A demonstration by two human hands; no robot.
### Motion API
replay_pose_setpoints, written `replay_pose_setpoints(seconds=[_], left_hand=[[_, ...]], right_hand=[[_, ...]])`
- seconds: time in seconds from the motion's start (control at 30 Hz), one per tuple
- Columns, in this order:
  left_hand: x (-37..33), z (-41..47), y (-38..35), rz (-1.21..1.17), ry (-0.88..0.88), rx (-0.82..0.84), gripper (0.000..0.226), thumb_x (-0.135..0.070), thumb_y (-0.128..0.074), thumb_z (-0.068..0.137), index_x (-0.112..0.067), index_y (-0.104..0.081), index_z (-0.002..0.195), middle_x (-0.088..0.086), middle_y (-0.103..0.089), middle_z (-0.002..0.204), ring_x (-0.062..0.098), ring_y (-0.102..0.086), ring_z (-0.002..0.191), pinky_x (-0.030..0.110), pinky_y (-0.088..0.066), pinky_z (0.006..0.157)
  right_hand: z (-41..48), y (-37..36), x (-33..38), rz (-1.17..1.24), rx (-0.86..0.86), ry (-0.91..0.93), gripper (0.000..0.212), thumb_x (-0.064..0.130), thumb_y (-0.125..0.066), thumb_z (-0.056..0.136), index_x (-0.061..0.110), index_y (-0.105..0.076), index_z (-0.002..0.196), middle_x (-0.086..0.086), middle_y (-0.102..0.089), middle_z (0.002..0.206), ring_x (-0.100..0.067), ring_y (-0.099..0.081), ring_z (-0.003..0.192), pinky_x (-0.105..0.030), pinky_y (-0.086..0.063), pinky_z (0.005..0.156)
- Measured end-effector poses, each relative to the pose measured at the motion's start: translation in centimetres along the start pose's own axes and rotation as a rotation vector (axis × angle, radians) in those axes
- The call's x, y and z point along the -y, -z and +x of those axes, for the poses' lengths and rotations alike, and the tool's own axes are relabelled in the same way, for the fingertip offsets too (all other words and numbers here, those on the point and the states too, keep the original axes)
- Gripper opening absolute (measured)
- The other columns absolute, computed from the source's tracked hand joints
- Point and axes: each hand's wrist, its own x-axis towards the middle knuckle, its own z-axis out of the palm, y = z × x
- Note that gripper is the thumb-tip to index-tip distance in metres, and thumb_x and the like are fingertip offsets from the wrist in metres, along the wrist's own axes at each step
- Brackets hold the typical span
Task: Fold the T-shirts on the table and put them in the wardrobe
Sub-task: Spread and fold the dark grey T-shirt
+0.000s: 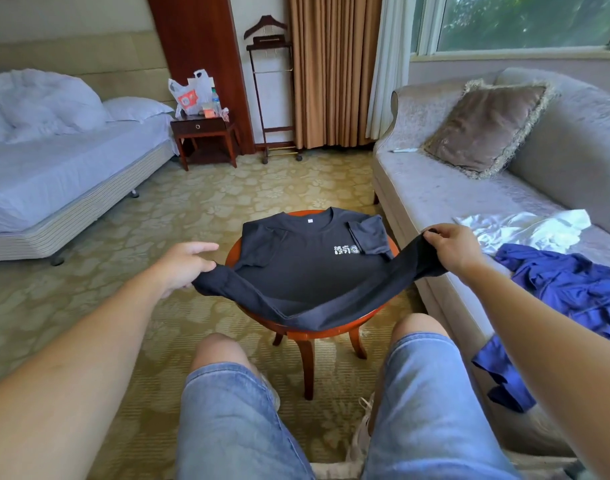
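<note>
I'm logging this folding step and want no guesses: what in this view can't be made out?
Head view:
- Chest print on the dark T-shirt: partly covered by the folded-in sleeve.
- Round table top: almost all under the shirt.
- Blue garment on the sofa: crumpled, crossed by the right arm, kind unclear.
- Wardrobe: none clearly recognisable.
</note>
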Motion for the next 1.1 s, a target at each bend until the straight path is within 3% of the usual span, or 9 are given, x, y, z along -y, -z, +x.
replay_pose_setpoints(seconds=[0.1,0.2,0.33,0.4,0.47,0.7,0.83,1.0,1.1], left_hand=[[0.6,-0.8,0.4,0.058,-0.031,-0.039,0.045,-0.011,-0.057,0.097,-0.030,-0.054,0.137,0.008,-0.043,0.149,0.027,-0.049,0.122,0.030,-0.041,0.066],[1.1,-1.7,0.6,0.075,-0.005,-0.008,0.046,-0.010,-0.057,0.096,-0.030,-0.054,0.138,0.009,-0.045,0.148,0.034,-0.051,0.121,0.029,-0.044,0.069],[1.1,-2.3,1.0,0.107,0.063,0.043,0.047,-0.015,-0.056,0.097,-0.036,-0.051,0.139,0.023,-0.051,0.139,0.046,-0.060,0.085,0.034,-0.046,0.072],[1.1,-1.2,1.0,0.096,0.068,0.028,0.049,-0.014,-0.056,0.097,-0.036,-0.050,0.139,0.021,-0.056,0.134,0.025,-0.042,0.049,0.027,-0.038,0.053],[1.1,0.3,0.9,0.044,0.079,-0.037,0.049,-0.010,-0.056,0.097,-0.032,-0.048,0.140,0.015,-0.056,0.127,0.019,-0.031,0.049,0.025,-0.029,0.047],[-0.3,8.1,-1.6,-0.222,0.086,-0.346,0.046,-0.005,-0.051,0.099,-0.024,-0.049,0.142,0.001,-0.061,0.092,0.030,-0.064,0.080,0.033,-0.053,0.066],[-0.4,14.8,-3.3,-0.372,0.145,-0.424,0.050,0.004,-0.049,0.096,-0.018,-0.050,0.141,0.008,-0.061,0.101,0.029,-0.063,0.099,0.044,-0.055,0.089],[-1.2,24.7,-3.8,-0.414,0.172,-0.519,0.043,0.001,-0.049,0.096,-0.015,-0.055,0.136,0.008,-0.062,0.106,0.023,-0.059,0.087,0.042,-0.055,0.090],[-0.5,30.9,-4.0,-0.331,0.160,-0.545,0.037,-0.004,-0.055,0.090,-0.015,-0.064,0.125,0.009,-0.066,0.114,0.031,-0.066,0.098,0.042,-0.054,0.093]], right_hand=[[-1.3,0.6,0.0,0.020,0.013,-0.016,0.017,0.011,-0.053,0.097,0.008,-0.069,0.098,-0.012,-0.063,0.096,-0.031,-0.059,0.093,-0.038,-0.052,0.072],[-2.0,1.3,0.1,0.014,0.030,-0.008,0.020,0.009,-0.051,0.098,0.003,-0.069,0.105,-0.012,-0.061,0.098,-0.028,-0.056,0.092,-0.027,-0.044,0.060],[-1.7,2.0,-0.2,-0.054,0.048,-0.019,0.022,0.011,-0.052,0.098,0.001,-0.069,0.106,-0.010,-0.061,0.098,-0.028,-0.056,0.095,-0.037,-0.049,0.078],[-0.8,2.1,-0.6,-0.096,0.034,-0.027,0.022,0.012,-0.052,0.098,0.001,-0.071,0.104,-0.009,-0.061,0.097,-0.026,-0.055,0.096,-0.040,-0.046,0.088],[0.4,1.8,-1.2,-0.105,0.009,-0.043,0.023,0.013,-0.053,0.098,0.002,-0.071,0.107,-0.009,-0.061,0.100,-0.024,-0.053,0.096,-0.038,-0.045,0.090],[7.0,-2.8,-3.5,-0.154,-0.125,-0.146,0.023,0.016,-0.052,0.096,0.005,-0.071,0.101,-0.018,-0.068,0.104,-0.032,-0.059,0.098,-0.028,-0.036,0.075],[12.2,-5.4,-3.9,-0.227,-0.162,-0.173,0.024,0.017,-0.049,0.096,0.006,-0.070,0.096,-0.021,-0.068,0.101,-0.037,-0.058,0.098,-0.031,-0.037,0.073],[21.2,-8.5,-2.9,-0.307,-0.170,-0.157,0.028,0.019,-0.048,0.097,0.000,-0.067,0.100,-0.027,-0.066,0.105,-0.042,-0.058,0.102,-0.038,-0.042,0.080],[26.5,-11.5,-2.3,-0.344,-0.162,-0.118,0.027,0.018,-0.048,0.095,-0.001,-0.066,0.093,-0.028,-0.066,0.102,-0.042,-0.059,0.100,-0.038,-0.044,0.080]])
